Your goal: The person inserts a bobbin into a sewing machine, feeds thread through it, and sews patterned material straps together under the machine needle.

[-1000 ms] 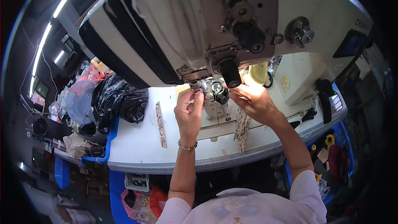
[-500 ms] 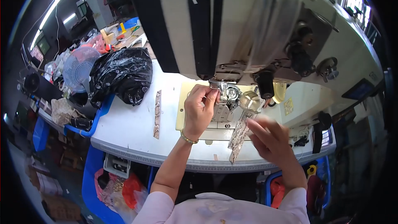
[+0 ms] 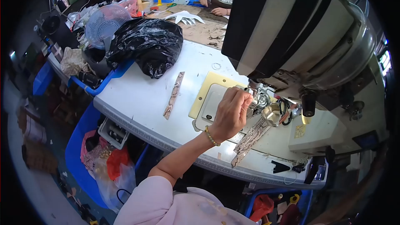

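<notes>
My left hand point(image 3: 231, 112), with a beaded bracelet point(image 3: 211, 136) at the wrist, is closed in a pinch at the metal parts under the sewing machine head point(image 3: 287, 33). What its fingertips grip is hidden. Just right of it are a shiny round metal mechanism point(image 3: 262, 98) and a brass-coloured round cup point(image 3: 271, 115). Snake-print strips point(image 3: 252, 139) hang from near the cup toward the table's front edge. Another snake-print strip point(image 3: 173, 96) lies alone to the left of the yellow plate point(image 3: 200, 98). My right hand is out of view.
A black plastic bag point(image 3: 146, 46) and a fan point(image 3: 107, 24) stand at the left. Below the white table point(image 3: 146, 112) are blue bins point(image 3: 79, 150) with scraps. Across the back, a person point(image 3: 218, 0) sits at a work table. Black cords point(image 3: 287, 166) lie near the right edge.
The view has turned so the machine sits farther right and a person shows at the back. My right hand has left the snake-print strips and gone out of view. My left hand stays at the machine.
</notes>
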Demonstrator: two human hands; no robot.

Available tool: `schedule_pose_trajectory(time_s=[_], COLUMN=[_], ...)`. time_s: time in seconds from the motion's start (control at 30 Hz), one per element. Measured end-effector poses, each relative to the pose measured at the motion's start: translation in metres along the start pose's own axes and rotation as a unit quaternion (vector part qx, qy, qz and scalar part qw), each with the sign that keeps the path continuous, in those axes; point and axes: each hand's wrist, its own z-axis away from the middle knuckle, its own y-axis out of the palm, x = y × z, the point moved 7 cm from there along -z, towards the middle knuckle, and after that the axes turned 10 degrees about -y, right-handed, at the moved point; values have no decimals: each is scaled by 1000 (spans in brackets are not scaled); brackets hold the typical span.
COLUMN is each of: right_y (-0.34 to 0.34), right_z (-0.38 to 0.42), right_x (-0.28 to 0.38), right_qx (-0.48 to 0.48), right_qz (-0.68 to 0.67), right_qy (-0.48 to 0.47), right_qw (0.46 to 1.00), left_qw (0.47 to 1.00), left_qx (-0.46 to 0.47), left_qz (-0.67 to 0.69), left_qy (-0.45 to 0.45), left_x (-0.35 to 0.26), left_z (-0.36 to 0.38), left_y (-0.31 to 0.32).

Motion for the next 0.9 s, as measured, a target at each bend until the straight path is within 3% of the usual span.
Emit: schedule_pose_trajectory(time_s=[0.07,0.1,0.13,0.17,0.2,0.23,0.27,0.37,0.43,0.47,0.53,0.57,0.63,0.7,0.8,0.83,0.9], right_y=[38,16,-11,-59,-91,-93,-105,-124,-47,-40,-35,-49,-142,-80,-126,-106,-28], right_z=[-13,-22,-21,-29,-32,-25,-18,26,81,100,110,101,61,24,-15,-13,5], right_x=[8,40,47,76,80,92,104,129,148,152,173,158,152,76,91,86,58], right_qx=[-7,-29,-43,-44,-71,-85,-83,-108,-9,-8,-29,-44,-82,-60,-32,-32,47], right_qz=[121,151,33,29,-341,-654,-657,-489,-344,-343,-602,-602,-599,-404,-418,-419,-385], right_qy=[-80,-97,-24,-23,128,260,261,346,335,331,341,382,462,221,288,286,351], right_qw=[989,983,998,998,929,705,702,793,877,879,722,700,649,886,861,861,853], left_qw=[1000,1000,1000,1000,1000,1000,1000,1000,999,998,998,998,995,990,946,946,874], left_qx=[0,4,2,3,5,6,-1,-8,-19,-14,-7,5,14,18,85,84,133], left_qz=[5,15,12,8,3,-3,-3,-4,20,34,38,43,74,110,264,264,389], left_qy=[-14,-25,-24,-21,-18,-17,-6,-3,-33,-44,-45,-42,-66,-89,-167,-168,-259], left_x=[6,8,8,6,6,6,4,3,6,6,6,5,5,5,0,1,11], left_z=[2,2,2,2,2,1,1,2,2,2,0,0,0,2,10,11,19], left_y=[0,1,2,1,1,1,1,4,3,3,0,0,-2,-3,-2,-3,8])
